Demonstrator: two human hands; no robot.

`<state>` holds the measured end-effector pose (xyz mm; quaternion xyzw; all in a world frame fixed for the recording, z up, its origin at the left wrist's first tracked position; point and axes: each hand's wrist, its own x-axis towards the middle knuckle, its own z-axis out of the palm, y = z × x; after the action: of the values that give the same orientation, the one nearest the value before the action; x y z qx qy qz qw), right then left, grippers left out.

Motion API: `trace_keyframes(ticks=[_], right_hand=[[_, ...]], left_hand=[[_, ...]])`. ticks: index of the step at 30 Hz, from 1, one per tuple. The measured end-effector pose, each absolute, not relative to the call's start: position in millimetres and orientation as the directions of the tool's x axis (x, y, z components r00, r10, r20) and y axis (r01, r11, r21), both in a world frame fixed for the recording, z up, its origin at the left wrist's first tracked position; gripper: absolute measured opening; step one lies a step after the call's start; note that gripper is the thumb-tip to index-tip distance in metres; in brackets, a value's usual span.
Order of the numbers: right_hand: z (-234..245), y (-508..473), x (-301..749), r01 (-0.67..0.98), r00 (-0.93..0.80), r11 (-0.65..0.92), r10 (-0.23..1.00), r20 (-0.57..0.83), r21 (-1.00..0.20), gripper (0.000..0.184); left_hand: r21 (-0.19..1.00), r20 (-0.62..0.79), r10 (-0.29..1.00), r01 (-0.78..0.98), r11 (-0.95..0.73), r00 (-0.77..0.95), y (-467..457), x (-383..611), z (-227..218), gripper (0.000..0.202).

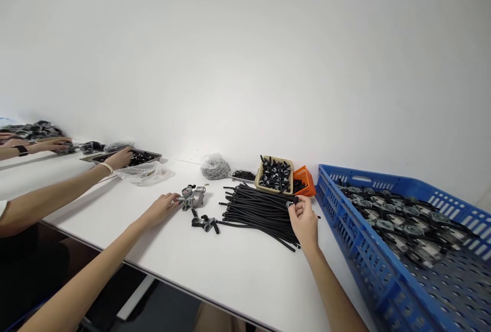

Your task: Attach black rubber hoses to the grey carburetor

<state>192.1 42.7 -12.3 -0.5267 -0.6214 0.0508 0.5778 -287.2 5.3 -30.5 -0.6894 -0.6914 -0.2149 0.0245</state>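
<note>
My left hand rests on the white table, its fingertips touching a grey metal carburetor-like part. My right hand sits at the right end of a pile of black rubber hoses and pinches a small black piece with its fingertips. A few small black clips lie between the two hands.
A blue crate of assembled grey parts stands at the right. A beige basket of black clips, an orange basket and a clear bag stand by the wall. A co-worker's hand reaches into a dark tray at the left.
</note>
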Motion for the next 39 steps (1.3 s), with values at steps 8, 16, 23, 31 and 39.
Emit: trace_keyframes(ticks=[8, 16, 23, 31, 39], right_hand=[[-11, 41, 193, 0.616, 0.198, 0.454, 0.701, 0.685, -0.644, 0.029], [-12, 42, 191, 0.605, 0.177, 0.452, 0.727, 0.663, -0.656, 0.029], [-7, 36, 186, 0.575, 0.150, 0.477, 0.738, 0.658, -0.665, 0.028], [-8, 38, 184, 0.344, 0.168, 0.528, 0.779, 0.604, -0.777, 0.023], [2, 38, 184, -0.139, -0.063, 0.314, 0.944, 0.325, -0.939, 0.022]], left_hand=[[0.104, 0.359, 0.932, 0.991, -0.086, 0.043, -1, -281, -24, 0.035], [-0.114, 0.437, 0.886, 0.987, -0.116, 0.155, -20, -268, 25, 0.036], [-0.215, 0.446, 0.800, 0.916, -0.340, 0.402, -53, -211, 70, 0.032], [-0.381, 0.487, 0.449, 0.645, -0.663, 0.749, -57, -77, 50, 0.025], [-0.465, 0.524, 0.282, 0.548, -0.696, 0.803, -19, -23, 32, 0.024]])
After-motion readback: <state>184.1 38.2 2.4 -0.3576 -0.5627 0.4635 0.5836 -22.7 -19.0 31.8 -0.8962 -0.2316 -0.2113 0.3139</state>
